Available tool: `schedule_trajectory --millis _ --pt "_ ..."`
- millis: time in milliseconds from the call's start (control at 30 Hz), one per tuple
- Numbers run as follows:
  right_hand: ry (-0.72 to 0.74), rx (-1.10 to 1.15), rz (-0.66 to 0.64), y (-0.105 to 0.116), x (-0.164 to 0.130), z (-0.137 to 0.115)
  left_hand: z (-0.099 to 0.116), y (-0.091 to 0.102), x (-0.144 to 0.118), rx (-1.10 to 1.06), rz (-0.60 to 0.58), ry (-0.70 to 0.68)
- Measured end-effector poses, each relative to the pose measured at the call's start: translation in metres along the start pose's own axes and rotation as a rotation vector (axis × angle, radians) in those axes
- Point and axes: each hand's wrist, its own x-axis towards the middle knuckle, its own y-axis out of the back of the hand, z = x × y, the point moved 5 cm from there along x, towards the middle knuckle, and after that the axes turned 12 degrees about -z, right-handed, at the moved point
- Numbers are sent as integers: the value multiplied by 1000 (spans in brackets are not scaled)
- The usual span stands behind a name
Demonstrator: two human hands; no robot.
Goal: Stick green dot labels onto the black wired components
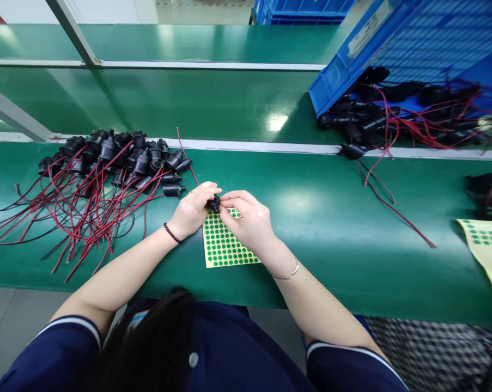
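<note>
My left hand (194, 211) is closed round a small black plastic pump (215, 204) with a short nozzle facing me. A red wire (187, 155) runs up and away behind that hand. At the pump's right side, my right hand (248, 220) has its thumb and fingertips pinched together. Whatever is between those fingertips is too small to make out. Below both hands lies a pale yellow sheet of round green stickers (225, 245), partly covered by my right hand.
A heap of similar black pumps (141, 160) with trailing red and black wires lies to the left. At the upper right, a tilted blue crate (331, 87) holds more of them, some spilling onto the green bench (311, 272). Another sticker sheet (489, 256) lies at the far right.
</note>
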Motion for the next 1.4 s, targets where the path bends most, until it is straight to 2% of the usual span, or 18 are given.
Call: schedule_trajectory --millis 133,267,500,600,733,900,1033,1200,1267,1300,1333,1400 --pt "-140 238 9 4 3 9 -9 -3 1 -340 102 258" --pt "-193 300 21 5 4 11 -13 -6 1 -521 93 360" --pt "-123 167 28 5 6 8 -10 -7 0 -500 73 357" --pt "-46 99 64 6 6 5 -8 -8 0 -476 82 346" --pt "26 12 99 5 4 3 -8 -12 -1 -462 74 396" --pt "36 -3 97 5 3 2 -11 -12 -1 -487 79 445" --pt "52 -24 99 4 2 -2 -15 -9 -4 -403 80 380" --pt "11 65 94 4 3 4 -6 -9 -1 -239 35 124" --pt "-28 136 114 7 2 10 2 3 7 -199 72 58" --pt "-46 168 132 9 2 13 8 16 13 -179 121 43" --pt "-61 197 152 12 1 16 15 35 18 -154 192 34" --pt "-81 242 190 18 -1 20 34 91 23 -74 373 37"
